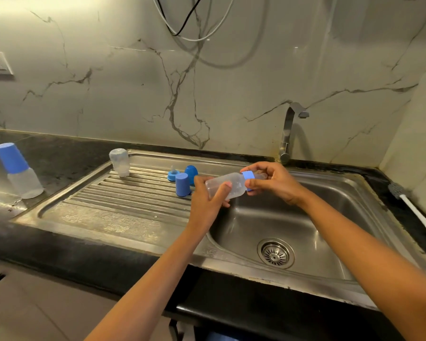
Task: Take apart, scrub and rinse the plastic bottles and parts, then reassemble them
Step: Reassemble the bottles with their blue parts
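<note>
Above sink (pixel 335 190), bottle (pixel 225 185), right hand (pixel 278 183) half-hiding ring (pixel 248 175), teat (pixel 260 175)

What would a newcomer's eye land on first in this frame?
Both hands meet over the sink: the left hand grips a clear bottle held sideways, the right hand pinches its blue collar. Behind them, loose blue caps stand on the drainboard, and a blue-capped bottle stands on the counter far left.

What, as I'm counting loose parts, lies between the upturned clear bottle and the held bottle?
Head view: three blue parts on the drainboard: a collar with teat, a tall cap, a domed cap.
</note>
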